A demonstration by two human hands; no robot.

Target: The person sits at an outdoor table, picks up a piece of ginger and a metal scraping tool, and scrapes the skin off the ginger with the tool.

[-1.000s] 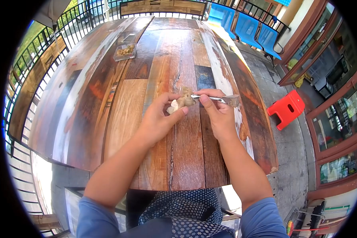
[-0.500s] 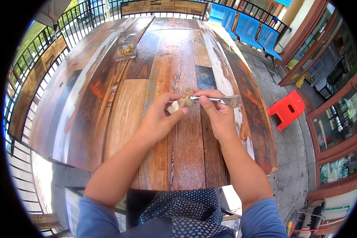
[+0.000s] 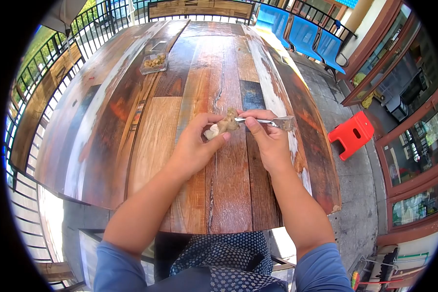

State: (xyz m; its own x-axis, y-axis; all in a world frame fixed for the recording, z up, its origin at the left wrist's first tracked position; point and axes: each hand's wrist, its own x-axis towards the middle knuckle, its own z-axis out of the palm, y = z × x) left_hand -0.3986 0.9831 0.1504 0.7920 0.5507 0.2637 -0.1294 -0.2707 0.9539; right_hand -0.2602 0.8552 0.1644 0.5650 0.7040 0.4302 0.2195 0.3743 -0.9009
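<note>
Over the near half of the table, my left hand (image 3: 199,139) pinches a knobbly beige-brown lump (image 3: 228,121) between thumb and fingers. It resembles a piece of ginger root, though its kind is not certain, and a paler whitish part shows at its lower left. My right hand (image 3: 266,141) is closed on a slim shiny metal tool (image 3: 281,122). The tool's narrow end meets the right side of the lump, while its broad flat end sticks out to the right past my fingers.
A clear plastic box (image 3: 154,63) of yellowish-brown pieces sits on the wood-plank table (image 3: 155,131), far left. Right of the table stands a red plastic stool (image 3: 352,135) on the paved floor. Blue seats (image 3: 304,36) and a black railing (image 3: 117,19) lie beyond.
The lump has turned very slightly in my left hand, and the metal tool has shifted a little against it. Both hands keep nearly the same place and grip.
</note>
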